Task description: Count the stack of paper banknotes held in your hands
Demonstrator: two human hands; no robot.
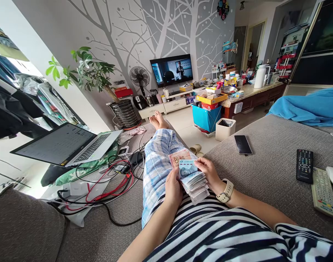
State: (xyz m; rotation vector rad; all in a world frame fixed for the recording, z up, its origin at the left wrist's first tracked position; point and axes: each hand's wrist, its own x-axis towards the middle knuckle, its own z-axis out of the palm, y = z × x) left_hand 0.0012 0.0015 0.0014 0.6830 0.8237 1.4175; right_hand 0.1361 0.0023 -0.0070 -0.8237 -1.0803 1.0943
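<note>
Lower centre of frame, over the lap: left hand (173, 189) grips the banknote stack (192, 180) from below as a support, right hand (210, 171) pinches the top notes, apparently fanned to separate singles.

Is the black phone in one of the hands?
No, the phone lies on the sofa; left hand and right hand hold banknotes.

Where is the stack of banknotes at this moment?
In the head view the stack of banknotes is at centre, over the checked trousers, held between the left hand and the right hand.
</note>
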